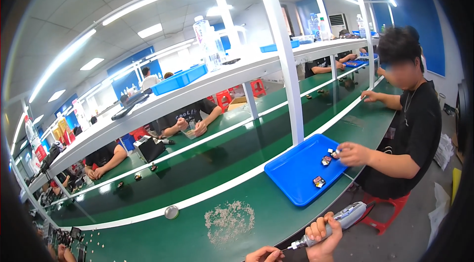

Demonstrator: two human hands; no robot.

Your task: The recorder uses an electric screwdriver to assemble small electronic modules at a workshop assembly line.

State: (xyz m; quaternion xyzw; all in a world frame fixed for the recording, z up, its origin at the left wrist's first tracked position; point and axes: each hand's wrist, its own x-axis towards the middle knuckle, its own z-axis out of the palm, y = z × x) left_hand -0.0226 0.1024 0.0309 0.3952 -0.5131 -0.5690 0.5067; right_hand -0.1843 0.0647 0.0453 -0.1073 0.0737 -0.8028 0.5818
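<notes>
Near the green tabletop's (187, 235) edge, a worker's right hand (323, 237) is gripping a grey power screwdriver (351, 215) as the left hand (265, 254), its hold unclear, is curling beside the tool's front end; a blue tray (296, 173) is lying farther off.

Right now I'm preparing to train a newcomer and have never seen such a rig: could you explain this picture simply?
There is no robot here, just a person's two bare hands, seen from a wide fisheye camera on their head, so straight edges look bent. The right hand grips a grey tool, apparently an electric screwdriver. The left hand is near its tip; whether it holds something is hard to tell. On the green surface lie tiny pale pieces, a round lid or dish and a blue tray with small parts. A co-worker's hand is at the tray.
</notes>
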